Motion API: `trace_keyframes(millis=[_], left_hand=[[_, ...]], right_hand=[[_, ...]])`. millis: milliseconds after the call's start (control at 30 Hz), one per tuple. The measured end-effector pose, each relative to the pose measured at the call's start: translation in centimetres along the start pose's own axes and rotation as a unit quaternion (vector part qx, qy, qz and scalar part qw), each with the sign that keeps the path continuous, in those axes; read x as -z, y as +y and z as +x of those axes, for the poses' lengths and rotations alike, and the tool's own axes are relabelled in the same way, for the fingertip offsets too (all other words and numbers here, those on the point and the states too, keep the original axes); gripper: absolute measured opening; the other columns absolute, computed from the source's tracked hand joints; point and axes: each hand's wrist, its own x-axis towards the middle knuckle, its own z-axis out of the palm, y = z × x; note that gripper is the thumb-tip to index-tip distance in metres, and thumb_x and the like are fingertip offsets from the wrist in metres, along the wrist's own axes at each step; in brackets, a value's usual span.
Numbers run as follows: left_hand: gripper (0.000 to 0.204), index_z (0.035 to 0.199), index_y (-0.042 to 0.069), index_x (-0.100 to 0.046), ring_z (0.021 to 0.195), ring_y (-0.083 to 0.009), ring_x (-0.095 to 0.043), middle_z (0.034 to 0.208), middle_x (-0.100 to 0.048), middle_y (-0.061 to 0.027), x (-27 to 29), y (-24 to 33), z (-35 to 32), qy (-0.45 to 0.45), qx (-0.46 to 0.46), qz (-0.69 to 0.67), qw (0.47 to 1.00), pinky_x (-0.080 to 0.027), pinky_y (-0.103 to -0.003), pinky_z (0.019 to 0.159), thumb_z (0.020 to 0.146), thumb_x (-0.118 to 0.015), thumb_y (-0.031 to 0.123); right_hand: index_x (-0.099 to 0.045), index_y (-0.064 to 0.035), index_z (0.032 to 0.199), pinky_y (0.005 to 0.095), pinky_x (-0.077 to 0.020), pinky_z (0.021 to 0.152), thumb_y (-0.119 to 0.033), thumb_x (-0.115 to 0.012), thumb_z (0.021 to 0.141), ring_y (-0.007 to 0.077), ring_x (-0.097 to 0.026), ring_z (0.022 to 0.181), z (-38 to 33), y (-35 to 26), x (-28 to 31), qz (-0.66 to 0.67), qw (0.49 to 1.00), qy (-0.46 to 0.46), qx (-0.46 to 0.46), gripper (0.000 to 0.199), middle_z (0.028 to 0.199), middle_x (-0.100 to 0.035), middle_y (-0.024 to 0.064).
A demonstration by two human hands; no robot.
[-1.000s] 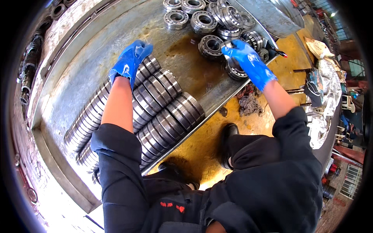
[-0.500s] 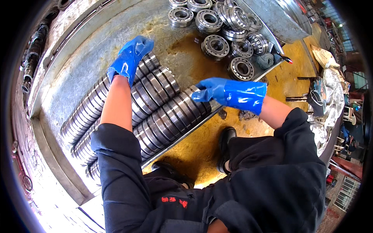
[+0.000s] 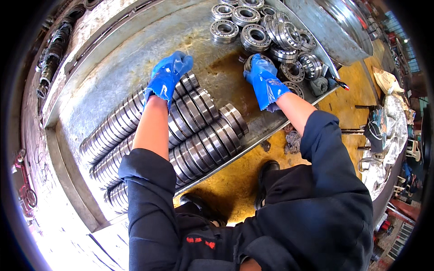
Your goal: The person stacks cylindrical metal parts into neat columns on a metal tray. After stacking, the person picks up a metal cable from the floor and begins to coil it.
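Both hands wear blue rubber gloves over a shallow, oil-stained steel tray (image 3: 113, 81). The left hand (image 3: 166, 74) presses down, fingers curled, on the far end of the long rows of shiny steel bearing rings (image 3: 199, 131), which stand on edge packed face to face in roughly 3 rows running diagonally across the tray; it rests on top of them rather than gripping any 1. The right hand (image 3: 264, 79) reaches to the near edge of the heap of loose round steel roller bearings (image 3: 266, 31) at the tray's far corner, its fingers bent over a single steel roller bearing (image 3: 251, 61) (mostly hidden under the glove, so I cannot tell whether the fingers are closed around it or just laid on it). Below the tray, a yellow, grimy floor (image 3: 343, 108) and a black shoe (image 3: 266, 174).
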Motion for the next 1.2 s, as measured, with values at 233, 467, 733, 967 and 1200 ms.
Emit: trace_keyframes(millis=[233,467,733,967,1200], left_hand=[[0.045,0.118,0.013,-0.073,0.109,-0.0393,-0.070,0.113,-0.075,-0.0190,0.0,-0.8,-0.1,0.016,-0.008,0.027,0.999,-0.053,-0.047,0.097,0.096,-0.057,0.049],[0.047,0.116,0.012,-0.072,0.108,-0.0397,-0.071,0.112,-0.075,-0.0183,-0.5,-1.0,0.6,0.002,-0.019,0.024,1.000,-0.054,-0.047,0.095,0.096,-0.058,0.052],[0.048,0.114,0.012,-0.072,0.107,-0.0416,-0.070,0.112,-0.075,-0.0198,-1.2,-2.0,0.7,0.043,-0.057,0.027,0.997,-0.054,-0.050,0.092,0.095,-0.060,0.054],[0.038,0.106,0.011,-0.071,0.099,-0.0425,-0.070,0.103,-0.074,-0.0202,-1.5,-2.1,0.4,0.089,-0.116,0.031,0.989,-0.054,-0.051,0.085,0.095,-0.062,0.047],[0.033,0.107,0.011,-0.071,0.095,-0.0439,-0.071,0.098,-0.074,-0.0220,-1.3,-0.5,0.3,0.059,-0.080,0.014,0.995,-0.055,-0.052,0.082,0.094,-0.062,0.040]], right_hand=[[-0.076,-0.0036,0.104,0.0324,-0.0538,0.077,-0.029,-0.074,0.096,0.0170,-0.068,0.079,-1.9,-6.9,5.6,0.614,0.752,-0.236,-0.048,0.027,0.088,-0.075,0.0052],[-0.074,-0.0045,0.116,0.0277,-0.0540,0.087,-0.024,-0.070,0.101,0.0113,-0.068,0.093,-4.6,-8.7,2.0,0.735,0.616,-0.283,-0.037,0.025,0.104,-0.075,0.0019],[-0.066,-0.0037,0.132,0.0352,-0.0578,0.090,-0.033,-0.058,0.109,0.0189,-0.071,0.100,-8.4,-8.4,0.4,0.785,0.531,-0.274,-0.166,0.038,0.118,-0.073,0.0081],[-0.067,-0.0016,0.124,0.0479,-0.0570,0.090,-0.044,-0.072,0.095,0.0373,-0.072,0.094,-2.5,-3.8,4.7,0.244,0.967,-0.035,0.065,0.052,0.108,-0.075,0.0185],[-0.061,-0.0083,0.135,0.0532,-0.0523,0.068,-0.016,-0.056,0.096,0.0346,-0.072,0.073,10.5,0.8,-0.4,-0.150,0.961,0.222,0.065,0.040,0.086,-0.076,0.0111]])
